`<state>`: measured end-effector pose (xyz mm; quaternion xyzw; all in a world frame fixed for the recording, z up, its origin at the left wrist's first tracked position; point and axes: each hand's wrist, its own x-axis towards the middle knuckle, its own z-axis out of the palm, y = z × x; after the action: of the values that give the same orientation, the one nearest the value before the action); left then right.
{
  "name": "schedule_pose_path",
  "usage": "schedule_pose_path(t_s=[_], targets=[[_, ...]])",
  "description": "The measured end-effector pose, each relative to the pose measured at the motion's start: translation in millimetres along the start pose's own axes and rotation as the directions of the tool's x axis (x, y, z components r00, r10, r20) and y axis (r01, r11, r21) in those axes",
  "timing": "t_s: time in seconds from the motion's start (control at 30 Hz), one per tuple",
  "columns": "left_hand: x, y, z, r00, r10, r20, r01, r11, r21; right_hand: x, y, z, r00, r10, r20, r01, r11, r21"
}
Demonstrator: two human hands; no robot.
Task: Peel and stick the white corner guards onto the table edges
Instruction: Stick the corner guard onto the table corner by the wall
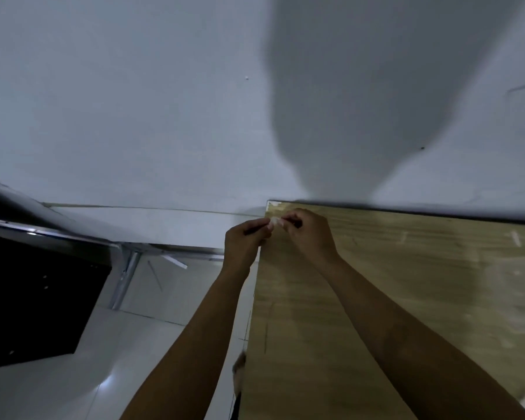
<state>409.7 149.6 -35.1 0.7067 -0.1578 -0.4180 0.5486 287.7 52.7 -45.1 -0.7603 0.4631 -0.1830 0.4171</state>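
A wooden table (406,298) fills the lower right, its far left corner close to the white wall. Just short of that corner, over the table's left edge, my left hand (244,241) and my right hand (308,231) meet. Both pinch a small white corner guard (275,221) between their fingertips. The piece is blurred and mostly hidden by the fingers. A white patch (272,204) shows on the far left corner of the table itself.
A dark panel with a metal frame (43,283) stands at the left on the white tiled floor (152,344). The white wall (134,101) rises behind the table, with a large shadow on it. Small white scraps (515,237) lie on the tabletop at the right.
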Motion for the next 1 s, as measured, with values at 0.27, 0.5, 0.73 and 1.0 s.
schedule_pose_path(t_s=[0.27, 0.5, 0.73, 1.0], targets=[[68, -15, 10, 0.993, 0.031, -0.110, -0.026, 0.999, 0.047, 59, 19, 32, 0.990, -0.098, -0.105, 0.073, 0.973, -0.218], [80, -24, 13, 0.992, -0.015, -0.124, 0.015, 1.000, -0.002, 58, 25, 48, 0.962, -0.126, -0.244, 0.044, 0.947, -0.317], [74, -23, 16, 0.989, -0.089, -0.118, 0.070, 0.986, -0.154, 64, 24, 47, 0.969, -0.126, -0.212, 0.046, 0.937, -0.347], [75, -18, 7, 0.993, -0.106, 0.053, 0.113, 0.982, -0.149, 72, 21, 29, 0.997, -0.082, -0.003, 0.073, 0.907, -0.416]])
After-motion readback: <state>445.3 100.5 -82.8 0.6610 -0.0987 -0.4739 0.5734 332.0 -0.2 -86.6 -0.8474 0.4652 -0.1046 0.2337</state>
